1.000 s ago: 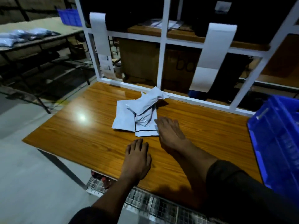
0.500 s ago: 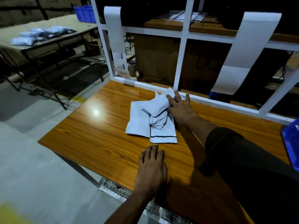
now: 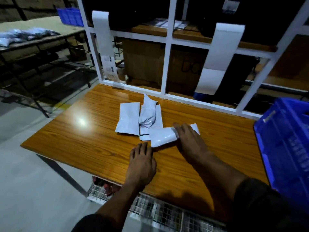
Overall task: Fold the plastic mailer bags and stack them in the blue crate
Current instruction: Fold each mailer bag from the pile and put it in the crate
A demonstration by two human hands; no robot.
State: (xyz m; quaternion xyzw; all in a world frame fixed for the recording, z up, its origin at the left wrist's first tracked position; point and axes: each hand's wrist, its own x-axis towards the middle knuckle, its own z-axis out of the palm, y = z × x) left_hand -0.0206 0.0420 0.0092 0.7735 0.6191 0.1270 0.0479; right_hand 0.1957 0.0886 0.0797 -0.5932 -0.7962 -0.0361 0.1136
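Observation:
A small pile of white plastic mailer bags (image 3: 133, 119) lies on the wooden table (image 3: 83, 141), some flat and one crumpled on top. My right hand (image 3: 189, 141) grips one white mailer bag (image 3: 163, 137), pulled toward me off the pile and lying partly rolled on the table. My left hand (image 3: 142, 162) rests flat on the table just in front of that bag, fingers together, holding nothing. The blue crate (image 3: 284, 144) stands at the table's right edge; its inside is hardly visible.
A white frame (image 3: 167, 52) with hanging white paper strips borders the table's far edge. A wire mesh shelf (image 3: 158, 210) runs under the near edge. Far left stands another table (image 3: 33, 37) with packed bags and a blue crate (image 3: 70, 17).
My right hand reached to the top of the pile, took one mailer bag and drew it toward me. My left hand stayed flat on the table. The view swung back right, showing the crate.

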